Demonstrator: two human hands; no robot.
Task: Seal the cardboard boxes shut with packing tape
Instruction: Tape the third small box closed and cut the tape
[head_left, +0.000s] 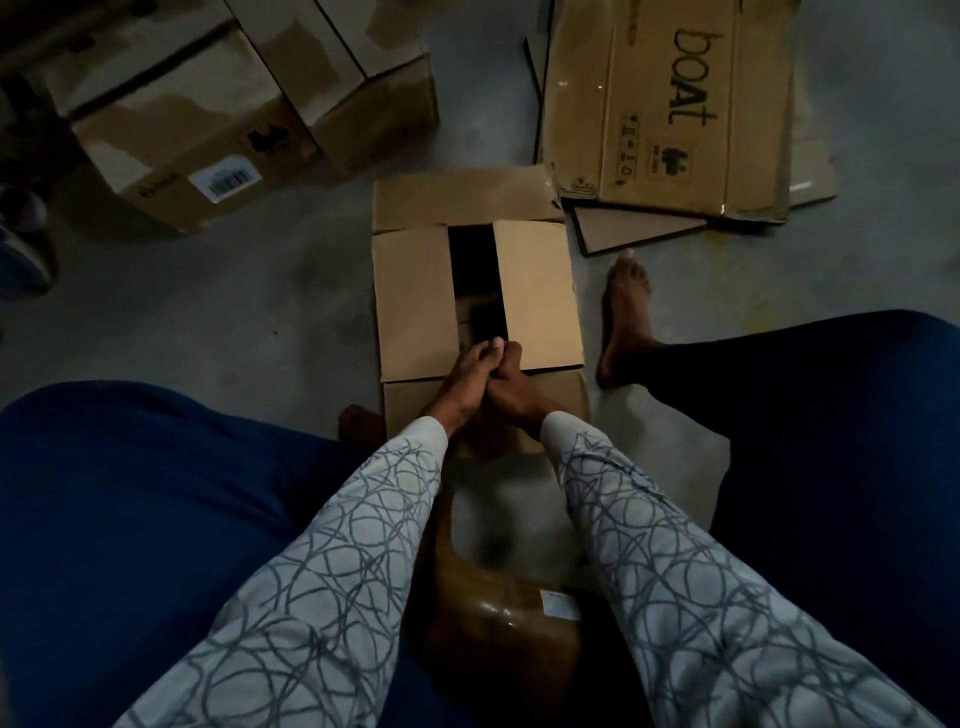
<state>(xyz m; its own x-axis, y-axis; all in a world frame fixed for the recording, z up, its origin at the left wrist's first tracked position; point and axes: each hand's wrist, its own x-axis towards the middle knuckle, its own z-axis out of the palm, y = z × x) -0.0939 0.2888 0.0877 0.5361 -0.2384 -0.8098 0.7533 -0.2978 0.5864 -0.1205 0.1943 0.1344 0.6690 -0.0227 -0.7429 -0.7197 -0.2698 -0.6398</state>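
Left sleeve (311, 571) and right sleeve (675, 571): long, pale grey-white fabric printed with overlapping dark grey scribbled circles, ending in plain pale cuffs (426, 434). Left hand (467, 379) and right hand (519, 397): bare. Trousers (130, 519): loose, deep blue, darker in shadow on the right leg. Right foot (626, 322): bare.

Both arms, in pale long sleeves (363, 519) patterned with grey scribbled circles, reach forward and down between spread knees in dark blue trousers (156, 519). The left hand (467, 382) and right hand (519, 395) meet side by side, touching, curled fingers bunched together at the tips; whether they pinch anything cannot be made out. The bare right foot (626, 322) stands flat, toes forward; the left foot's toes (358, 423) just show beside the left wrist
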